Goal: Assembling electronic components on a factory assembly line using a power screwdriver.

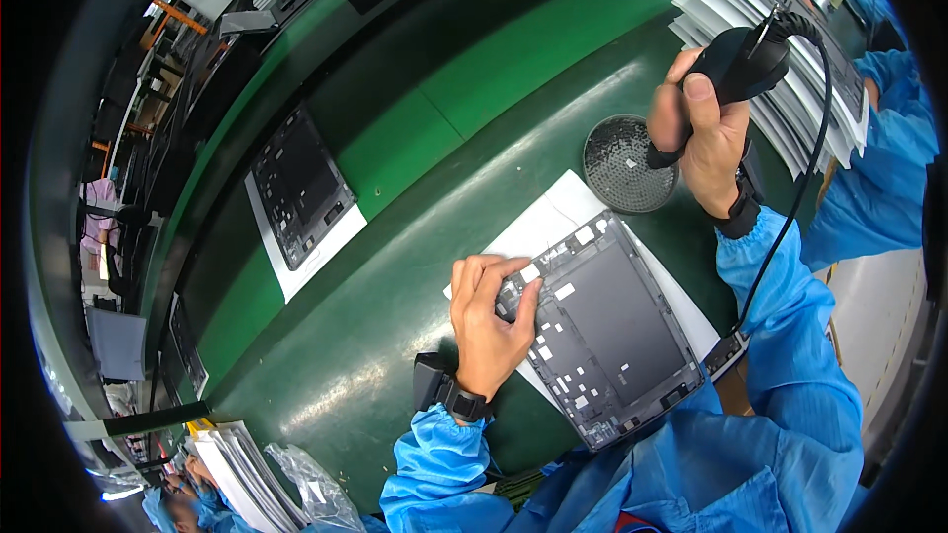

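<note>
A dark grey tablet housing [622, 321], dotted with small white patches, lies over white sheets [558, 202] on the green bench in front of me. My left hand [491, 321] grips its left upper edge, thumb and index finger curled over the corner area near a white patch. My right hand [706, 138] is raised beyond the housing's far right corner, wrapped round a black corded hand tool [736, 64]. The tool's working tip cannot be made out. Just left of that hand, a round metal dish [617, 163] with a dimpled surface stands on the bench.
Another tablet housing [301, 183] lies on white paper on the far green strip. Layered white sheets [790, 128] with housings stack up at the right, beside a person in a blue sleeve [874, 188]. A black cable [810, 188] hangs past my right arm. Clear plastic wrap [321, 489] lies lower left.
</note>
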Available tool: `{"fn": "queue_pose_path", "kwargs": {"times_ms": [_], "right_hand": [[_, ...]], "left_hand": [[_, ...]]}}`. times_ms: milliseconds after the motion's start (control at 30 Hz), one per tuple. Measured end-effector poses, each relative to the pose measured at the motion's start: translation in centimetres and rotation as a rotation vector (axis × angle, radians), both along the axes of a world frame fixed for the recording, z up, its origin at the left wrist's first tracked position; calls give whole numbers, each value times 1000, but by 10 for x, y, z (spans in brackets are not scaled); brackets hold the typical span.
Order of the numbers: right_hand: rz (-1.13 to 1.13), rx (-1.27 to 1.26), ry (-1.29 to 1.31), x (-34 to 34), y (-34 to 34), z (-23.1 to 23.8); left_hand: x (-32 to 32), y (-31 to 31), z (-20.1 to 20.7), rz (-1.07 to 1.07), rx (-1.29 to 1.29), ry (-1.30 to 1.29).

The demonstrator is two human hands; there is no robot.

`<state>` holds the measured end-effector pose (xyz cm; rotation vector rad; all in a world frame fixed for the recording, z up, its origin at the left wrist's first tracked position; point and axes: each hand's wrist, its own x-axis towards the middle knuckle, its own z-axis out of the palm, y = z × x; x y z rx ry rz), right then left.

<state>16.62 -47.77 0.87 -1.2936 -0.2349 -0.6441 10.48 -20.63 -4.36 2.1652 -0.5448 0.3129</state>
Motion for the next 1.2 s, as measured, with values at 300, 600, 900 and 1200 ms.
{"fn": "queue_pose_path", "kwargs": {"times_ms": [300,600,900,1200], "right_hand": [[-8,-28,-7,-1,2,-4],[31,10,-166,-18,30,24],[283,-92,-9,-35,123,-4],[295,54,-75,-31,131,-9]], "left_hand": [[-1,2,0,-8,-16,4],[0,3,-8,-16,-41,-19],[-2,3,-7,66,-12,-11],[-2,5,-12,59,-13,-7]]}}
